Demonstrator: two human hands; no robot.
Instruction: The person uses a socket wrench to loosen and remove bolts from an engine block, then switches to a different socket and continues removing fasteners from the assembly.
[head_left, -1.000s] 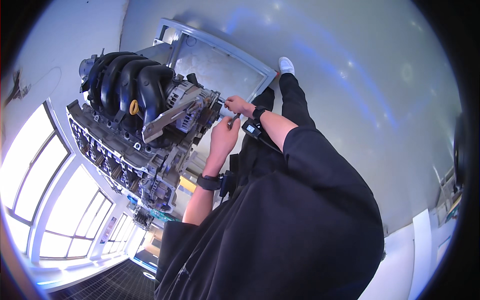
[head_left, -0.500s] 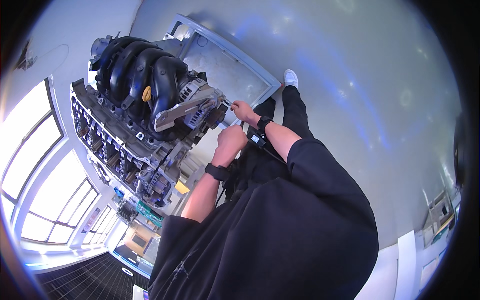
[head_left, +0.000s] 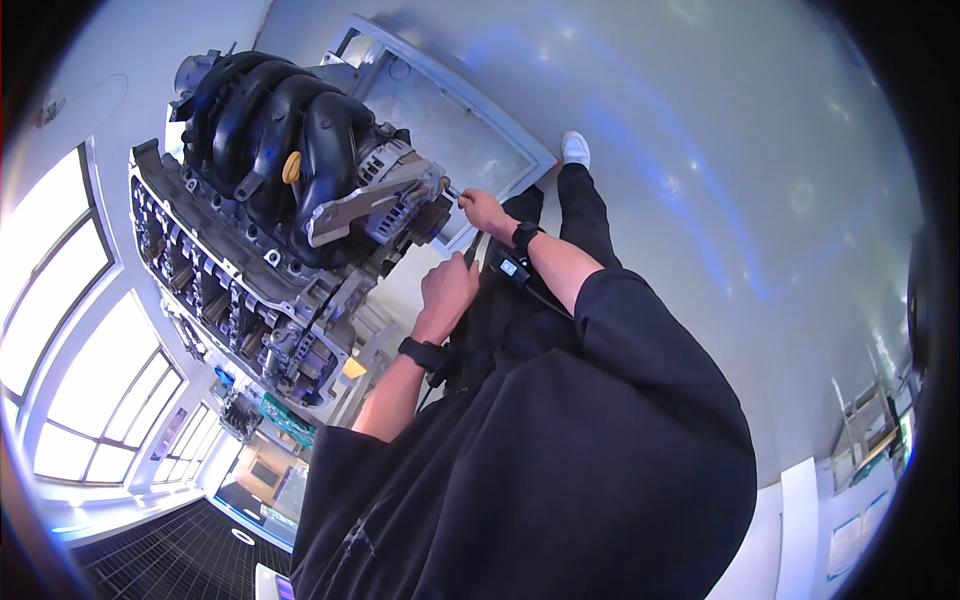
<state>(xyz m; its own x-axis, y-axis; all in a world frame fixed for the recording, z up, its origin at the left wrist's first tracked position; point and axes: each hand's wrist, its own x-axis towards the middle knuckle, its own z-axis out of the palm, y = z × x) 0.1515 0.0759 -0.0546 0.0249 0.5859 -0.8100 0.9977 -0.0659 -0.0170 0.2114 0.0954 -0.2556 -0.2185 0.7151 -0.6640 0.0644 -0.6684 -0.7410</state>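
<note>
Farther apart than half a second ago — the left hand has gone down and away from the right hand, and the big black and grey metal engine shows a bit higher in the head view. Right fingers are pinched on a small silver metal rod, which is at the engine's right end, just beside the flat grey metal arm and the round silver part with slots. Left fingers are curled shut around a thin dark bar that pokes up toward the right hand; I cannot tell what its hidden end is like.

Fat black bent pipes and a yellow loop sit on top of the engine. Behind it is a grey metal frame — its right corner is near a white shoe.
</note>
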